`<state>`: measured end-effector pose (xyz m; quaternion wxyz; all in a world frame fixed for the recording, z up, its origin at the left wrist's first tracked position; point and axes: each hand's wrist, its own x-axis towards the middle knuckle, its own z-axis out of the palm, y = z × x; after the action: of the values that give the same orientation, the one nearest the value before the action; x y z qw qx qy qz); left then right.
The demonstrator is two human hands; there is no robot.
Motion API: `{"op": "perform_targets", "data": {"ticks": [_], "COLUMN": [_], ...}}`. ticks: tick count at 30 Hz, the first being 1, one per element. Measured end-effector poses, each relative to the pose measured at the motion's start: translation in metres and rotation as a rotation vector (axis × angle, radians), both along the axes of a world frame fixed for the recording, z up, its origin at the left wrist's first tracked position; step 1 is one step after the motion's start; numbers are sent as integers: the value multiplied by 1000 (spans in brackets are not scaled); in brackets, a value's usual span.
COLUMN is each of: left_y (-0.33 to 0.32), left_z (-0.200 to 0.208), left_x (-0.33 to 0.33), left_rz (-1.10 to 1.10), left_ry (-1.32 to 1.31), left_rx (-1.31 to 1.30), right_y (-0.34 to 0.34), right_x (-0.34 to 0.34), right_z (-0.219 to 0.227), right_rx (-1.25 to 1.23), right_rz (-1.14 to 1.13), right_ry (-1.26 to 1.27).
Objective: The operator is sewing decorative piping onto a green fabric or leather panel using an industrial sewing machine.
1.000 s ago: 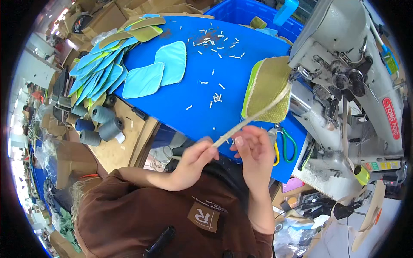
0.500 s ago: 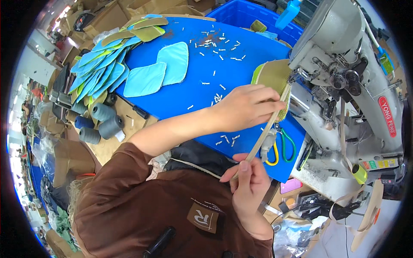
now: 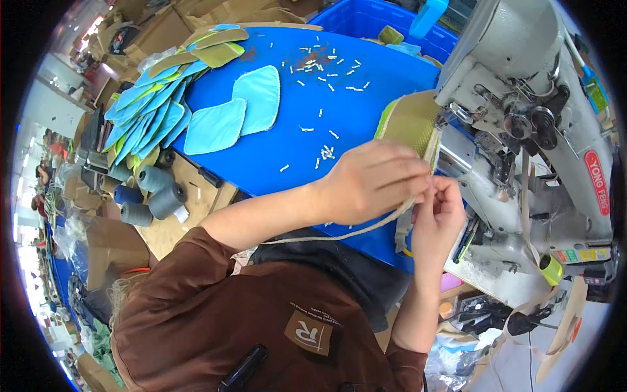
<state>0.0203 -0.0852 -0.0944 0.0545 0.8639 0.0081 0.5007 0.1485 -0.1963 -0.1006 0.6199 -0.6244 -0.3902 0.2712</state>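
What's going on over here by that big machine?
A person is working at a sewing machine. Their left hand holds a pale fabric strip beside an olive mesh pad, which sits under the machine's head. Their right hand meets the left one's fingertips there, but its exact grip is hard to see. Two light-blue fabric pads lie overlapping on the blue table, next to a big heap of pads.

Bright light covers the blue tabletop [image 3: 261,157], while the warped left rim glares.
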Motion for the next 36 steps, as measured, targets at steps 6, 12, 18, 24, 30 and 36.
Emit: {"op": "perform_targets", "data": {"ticks": [6, 12, 18, 24, 30, 36], "left_y": [-3, 13, 27, 42, 36, 40], "left_z": [6, 9, 11, 18, 21, 17], "left_x": [0, 8, 13, 13, 10, 17], "left_rz": [43, 29, 13, -78, -45, -128], "left_ry": [55, 106, 103, 139, 231, 143], "left_rx": [158, 187, 146, -12, -570, -4], "right_y": [7, 27, 37, 41, 56, 59], "right_x": [-4, 2, 4, -4, -20, -4], "right_z": [-9, -12, -3, -1, -10, -29], "right_rx": [130, 197, 177, 83, -11, 270], "right_rz": [-41, -60, -68, -151, -147, -129], "right_ry": [-44, -26, 77, 111, -154, -504]}}
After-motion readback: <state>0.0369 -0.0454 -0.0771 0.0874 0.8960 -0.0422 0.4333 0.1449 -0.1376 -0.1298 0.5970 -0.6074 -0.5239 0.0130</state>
